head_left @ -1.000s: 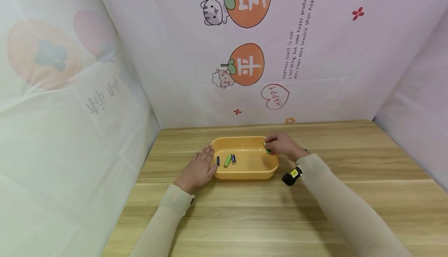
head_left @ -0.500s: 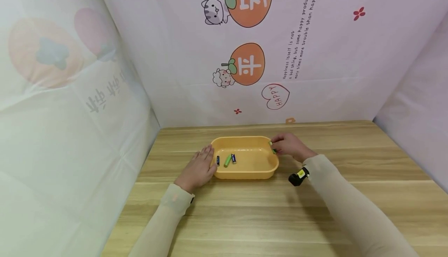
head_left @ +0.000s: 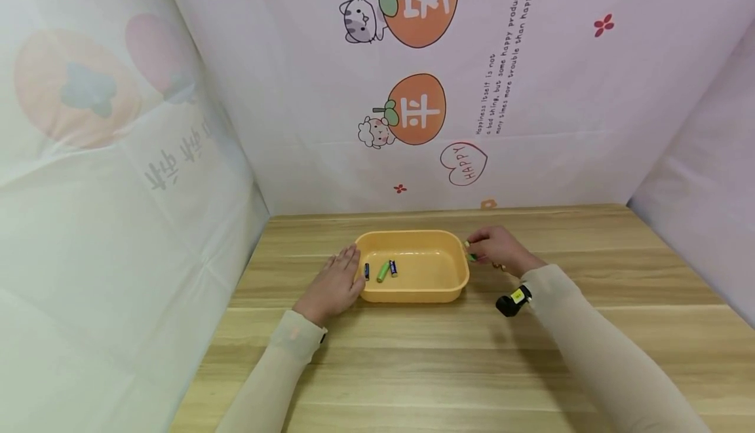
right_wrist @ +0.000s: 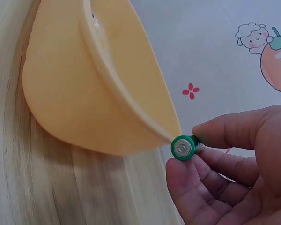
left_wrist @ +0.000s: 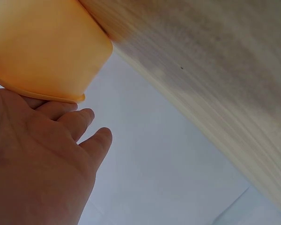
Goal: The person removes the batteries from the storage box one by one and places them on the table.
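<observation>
A yellow plastic basin (head_left: 413, 296) sits on the wooden table. Along its left rim rests my left hand (head_left: 332, 287), fingers straight; in the left wrist view the fingertips touch the outside of the basin (left_wrist: 47, 51) just under the lip. My right hand (head_left: 501, 249) pinches a green battery (right_wrist: 182, 147) between thumb and fingers, its flat metal end facing the right wrist camera. That hand is just outside the basin's right rim. Inside, toward the left, lie a green battery (head_left: 383, 271) and two dark blue batteries, one (head_left: 393, 268) beside the green, the other (head_left: 367, 271) near the left wall.
White printed cloth (head_left: 318, 158) hangs behind the table and along both sides. Bare wooden tabletop (head_left: 401, 367) extends in front of the basin and to its right. A black wrist camera (head_left: 512, 302) sticks out below the right wrist.
My right hand has moved right with the green battery, from over the basin's right end to outside its rim. The left hand and the batteries in the basin have stayed put.
</observation>
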The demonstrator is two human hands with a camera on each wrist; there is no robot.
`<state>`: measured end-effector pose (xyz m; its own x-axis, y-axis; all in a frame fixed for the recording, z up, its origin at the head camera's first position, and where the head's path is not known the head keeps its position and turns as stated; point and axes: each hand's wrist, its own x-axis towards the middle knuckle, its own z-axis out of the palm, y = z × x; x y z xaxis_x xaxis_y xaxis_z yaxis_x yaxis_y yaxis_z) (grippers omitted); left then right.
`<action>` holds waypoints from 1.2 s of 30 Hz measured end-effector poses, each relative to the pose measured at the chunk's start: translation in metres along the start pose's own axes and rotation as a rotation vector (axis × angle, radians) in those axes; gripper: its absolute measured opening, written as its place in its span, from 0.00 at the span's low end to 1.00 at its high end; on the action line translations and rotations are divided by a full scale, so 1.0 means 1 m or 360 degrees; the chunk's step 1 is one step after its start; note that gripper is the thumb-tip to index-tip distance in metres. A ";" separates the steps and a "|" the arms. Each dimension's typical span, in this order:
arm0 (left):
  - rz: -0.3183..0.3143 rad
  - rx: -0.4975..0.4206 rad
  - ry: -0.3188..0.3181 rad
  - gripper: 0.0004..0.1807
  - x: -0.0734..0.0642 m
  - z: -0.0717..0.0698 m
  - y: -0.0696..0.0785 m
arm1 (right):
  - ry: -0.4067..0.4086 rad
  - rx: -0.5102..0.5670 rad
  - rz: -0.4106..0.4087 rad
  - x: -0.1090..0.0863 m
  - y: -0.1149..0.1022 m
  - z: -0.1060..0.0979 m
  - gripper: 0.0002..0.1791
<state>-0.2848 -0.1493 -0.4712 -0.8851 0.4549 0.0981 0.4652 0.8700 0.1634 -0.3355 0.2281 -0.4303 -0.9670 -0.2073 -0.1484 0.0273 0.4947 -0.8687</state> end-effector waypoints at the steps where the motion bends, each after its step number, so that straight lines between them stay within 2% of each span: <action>1: 0.0001 0.0000 0.0003 0.37 0.000 0.000 0.000 | 0.0005 -0.0009 0.0002 -0.001 0.000 -0.001 0.20; 10: -0.0025 0.0027 -0.0027 0.38 0.000 -0.001 -0.002 | 0.0023 -0.0065 0.0030 -0.004 0.008 -0.009 0.21; 22: -0.0040 0.0013 -0.0064 0.38 -0.002 0.003 0.000 | -0.0004 -0.0025 0.0044 -0.010 0.023 -0.021 0.21; 30: -0.0012 0.0017 -0.0029 0.38 -0.001 0.002 0.001 | 0.0031 -0.0095 0.0058 -0.018 0.029 -0.031 0.22; 36: -0.0002 0.0027 -0.0031 0.38 0.000 0.001 0.000 | 0.0021 -0.0016 0.0074 -0.022 0.029 -0.036 0.24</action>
<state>-0.2848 -0.1493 -0.4721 -0.8859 0.4573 0.0786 0.4640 0.8736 0.1471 -0.3230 0.2771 -0.4353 -0.9680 -0.1727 -0.1821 0.0697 0.5118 -0.8563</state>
